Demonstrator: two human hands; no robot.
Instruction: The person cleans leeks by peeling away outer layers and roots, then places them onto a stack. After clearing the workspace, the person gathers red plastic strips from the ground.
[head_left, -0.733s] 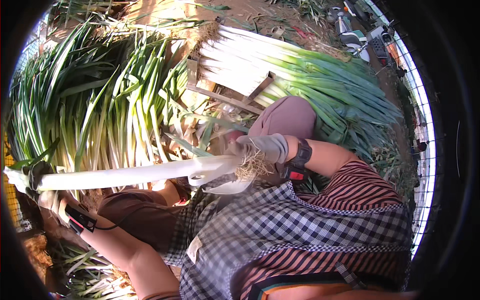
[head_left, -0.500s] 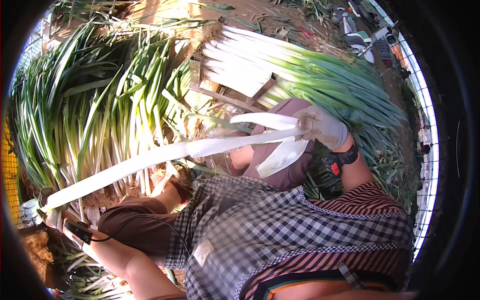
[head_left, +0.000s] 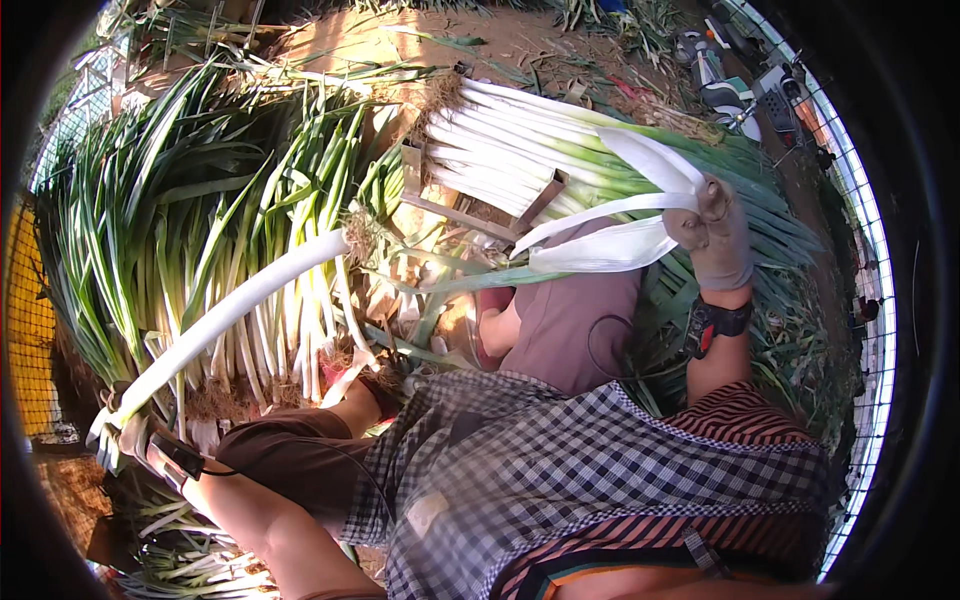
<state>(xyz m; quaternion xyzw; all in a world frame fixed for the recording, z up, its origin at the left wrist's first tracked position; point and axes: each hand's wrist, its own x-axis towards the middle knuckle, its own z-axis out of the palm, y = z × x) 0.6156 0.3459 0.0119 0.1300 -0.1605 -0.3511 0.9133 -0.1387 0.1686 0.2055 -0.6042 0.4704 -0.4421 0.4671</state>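
Note:
At the far left, my left hand (head_left: 128,432) is closed round the leafy end of a long green onion (head_left: 235,298). Its bare white shaft slants up and to the right, ending in a tuft of roots in front of a standing pile of green onions (head_left: 215,225). On the right, my gloved right hand (head_left: 712,232) is closed on several peeled white onion skins (head_left: 605,245). The skins fan out to the left and upward over my knee, apart from the shaft. Behind them lies a row of cleaned green onions (head_left: 520,130), with white shafts left and green tops right.
A metal frame (head_left: 455,217) stands at the near side of the cleaned row. Loose leaves and trimmings (head_left: 425,325) litter the ground between my legs. More onions (head_left: 205,565) lie at the lower left. Tools and footwear (head_left: 735,95) sit at the far right beside a mesh fence (head_left: 868,300).
My right hand has moved right and slightly up, with the skins now apart from the shaft. The onion's root end has come into sight, and the view has shifted slightly.

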